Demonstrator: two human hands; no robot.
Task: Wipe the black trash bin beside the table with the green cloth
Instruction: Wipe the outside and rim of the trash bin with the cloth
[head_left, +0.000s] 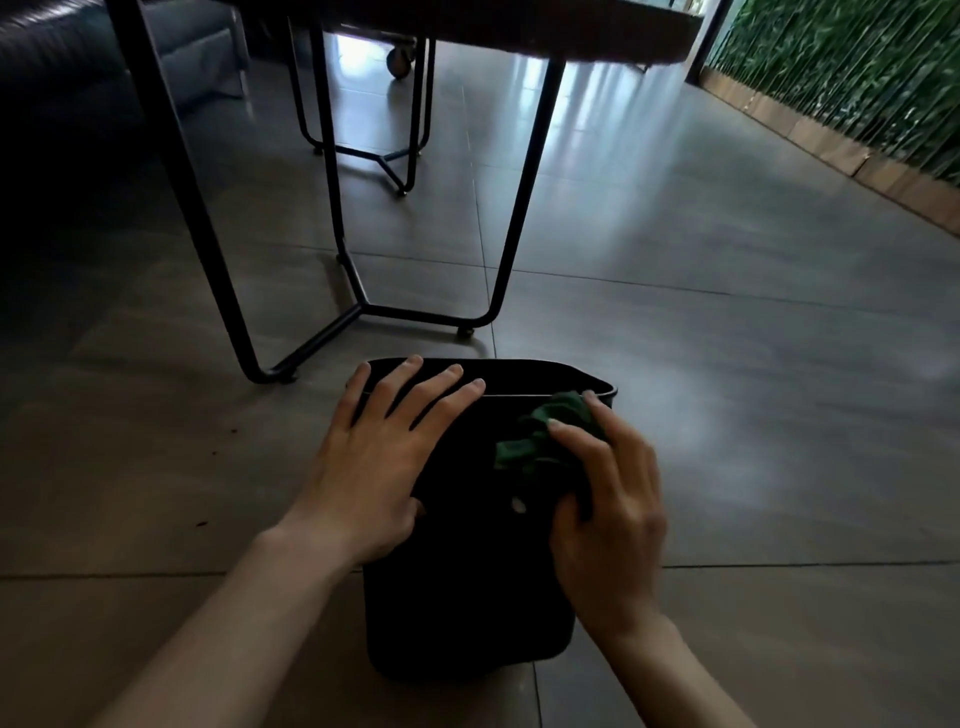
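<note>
Two hands work low in the frame: the left hand (384, 457) lies flat, bracing the light, stiff bin (467, 597) on the floor (727, 415); the right hand (608, 509) clutches the soft cloth (540, 441) near the rim, the best place to steady it.

Black trash bin (467, 613) partly covered by both hands, its far wall and inside lost in darkness. Green cloth (540, 441) half hidden under the right hand (608, 514), itself motion-blurred. Table (519, 31) cut off by the top edge; sofa (78, 67) by the top-left corner.
</note>
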